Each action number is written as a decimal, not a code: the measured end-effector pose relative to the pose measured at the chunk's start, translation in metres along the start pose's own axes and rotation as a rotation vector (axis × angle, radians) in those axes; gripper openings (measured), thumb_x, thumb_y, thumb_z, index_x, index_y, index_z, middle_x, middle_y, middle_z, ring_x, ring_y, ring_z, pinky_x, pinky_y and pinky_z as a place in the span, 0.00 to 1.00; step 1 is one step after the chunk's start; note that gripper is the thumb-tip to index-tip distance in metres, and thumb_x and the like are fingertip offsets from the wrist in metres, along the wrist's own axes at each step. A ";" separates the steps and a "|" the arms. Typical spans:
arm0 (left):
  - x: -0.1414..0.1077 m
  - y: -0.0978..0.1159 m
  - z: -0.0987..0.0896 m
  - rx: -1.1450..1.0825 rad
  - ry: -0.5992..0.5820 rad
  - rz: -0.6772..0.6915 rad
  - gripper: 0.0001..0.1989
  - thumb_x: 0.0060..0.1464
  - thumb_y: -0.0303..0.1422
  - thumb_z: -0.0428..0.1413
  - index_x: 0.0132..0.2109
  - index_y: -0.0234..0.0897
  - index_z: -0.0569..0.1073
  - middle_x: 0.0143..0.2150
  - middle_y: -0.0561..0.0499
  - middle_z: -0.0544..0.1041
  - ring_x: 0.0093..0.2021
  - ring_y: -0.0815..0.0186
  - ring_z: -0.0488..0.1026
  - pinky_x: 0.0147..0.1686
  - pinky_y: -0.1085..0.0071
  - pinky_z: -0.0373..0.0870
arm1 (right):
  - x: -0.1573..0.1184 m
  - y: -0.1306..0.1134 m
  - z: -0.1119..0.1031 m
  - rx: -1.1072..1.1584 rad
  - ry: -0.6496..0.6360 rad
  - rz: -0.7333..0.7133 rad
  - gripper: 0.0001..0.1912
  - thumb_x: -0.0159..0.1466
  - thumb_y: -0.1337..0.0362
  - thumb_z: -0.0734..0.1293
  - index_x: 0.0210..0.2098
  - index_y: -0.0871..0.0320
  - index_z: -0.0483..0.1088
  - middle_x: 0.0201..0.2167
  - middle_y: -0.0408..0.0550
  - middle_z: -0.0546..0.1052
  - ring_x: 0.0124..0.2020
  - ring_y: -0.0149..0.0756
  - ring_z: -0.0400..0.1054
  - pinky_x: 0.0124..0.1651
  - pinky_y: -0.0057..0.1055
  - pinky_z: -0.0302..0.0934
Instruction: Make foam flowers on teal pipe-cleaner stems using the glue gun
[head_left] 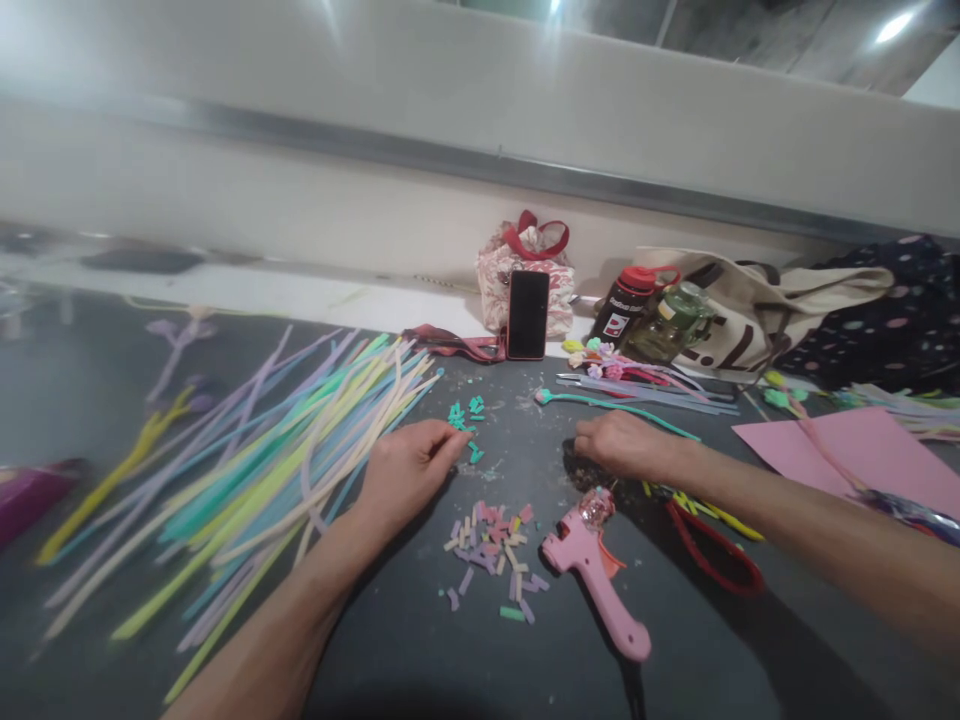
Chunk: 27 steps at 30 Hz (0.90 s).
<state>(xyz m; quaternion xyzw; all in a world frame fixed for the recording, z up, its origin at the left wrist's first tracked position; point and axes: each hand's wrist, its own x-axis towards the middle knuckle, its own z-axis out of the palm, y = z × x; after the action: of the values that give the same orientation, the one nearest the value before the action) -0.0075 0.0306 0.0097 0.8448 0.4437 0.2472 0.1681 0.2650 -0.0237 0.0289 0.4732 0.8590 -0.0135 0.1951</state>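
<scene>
My left hand [412, 465] is closed, thumb and forefinger pinched together beside small cut teal pieces [457, 416]; whatever lies between the fingertips is too small to make out. My right hand [611, 442] rests curled on the table over a dark, speckled patch [589, 472], its fingertips hidden. Just behind it lies a teal stem with a small bud [622, 404]. A pink hot glue gun [604, 580] lies in front of my right hand. Left of the gun, short pastel pieces [495, 545] in pink, cream and purple are scattered.
Long pastel fuzzy strips [285, 460] cover the table's left side. A phone [528, 315] stands upright at the back before a patterned bag [495, 270]. Bottles [624, 305], a canvas tote [757, 310], finished-looking flowers [600, 360] and pink sheet [862, 455] occupy the right.
</scene>
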 end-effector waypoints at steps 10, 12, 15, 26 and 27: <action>0.001 -0.002 0.002 0.006 -0.012 0.000 0.16 0.54 0.40 0.46 0.27 0.38 0.73 0.25 0.52 0.75 0.27 0.68 0.69 0.27 0.75 0.59 | 0.018 -0.002 0.001 -0.010 -0.003 -0.073 0.05 0.55 0.72 0.62 0.30 0.63 0.71 0.28 0.50 0.74 0.27 0.33 0.66 0.29 0.29 0.53; 0.001 -0.002 0.001 0.003 -0.009 -0.002 0.16 0.54 0.40 0.46 0.27 0.38 0.72 0.24 0.52 0.75 0.26 0.68 0.70 0.27 0.76 0.59 | 0.017 0.004 0.002 0.016 0.023 -0.012 0.05 0.58 0.68 0.63 0.29 0.62 0.70 0.28 0.47 0.74 0.28 0.31 0.66 0.30 0.29 0.56; 0.001 -0.002 0.001 -0.010 -0.005 -0.001 0.16 0.54 0.41 0.46 0.26 0.38 0.72 0.25 0.52 0.75 0.26 0.68 0.70 0.27 0.76 0.59 | 0.011 0.021 0.001 0.048 0.099 0.133 0.08 0.61 0.64 0.61 0.29 0.61 0.68 0.29 0.44 0.73 0.29 0.30 0.66 0.32 0.30 0.59; 0.000 -0.001 0.001 -0.021 -0.004 0.013 0.16 0.54 0.41 0.47 0.26 0.38 0.72 0.25 0.53 0.75 0.27 0.68 0.70 0.28 0.75 0.59 | -0.005 0.016 -0.002 0.124 0.131 0.030 0.11 0.61 0.66 0.58 0.34 0.57 0.72 0.31 0.46 0.75 0.32 0.32 0.68 0.32 0.25 0.54; 0.000 -0.001 0.001 -0.021 -0.006 0.015 0.16 0.54 0.41 0.47 0.26 0.38 0.72 0.25 0.53 0.75 0.27 0.68 0.70 0.28 0.75 0.59 | -0.004 0.011 0.000 0.107 0.119 0.011 0.11 0.62 0.66 0.58 0.34 0.58 0.72 0.31 0.47 0.74 0.31 0.32 0.67 0.31 0.26 0.53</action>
<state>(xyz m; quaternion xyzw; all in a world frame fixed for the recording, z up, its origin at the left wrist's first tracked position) -0.0079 0.0313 0.0083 0.8470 0.4342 0.2507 0.1765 0.2762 -0.0212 0.0322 0.4876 0.8644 -0.0301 0.1185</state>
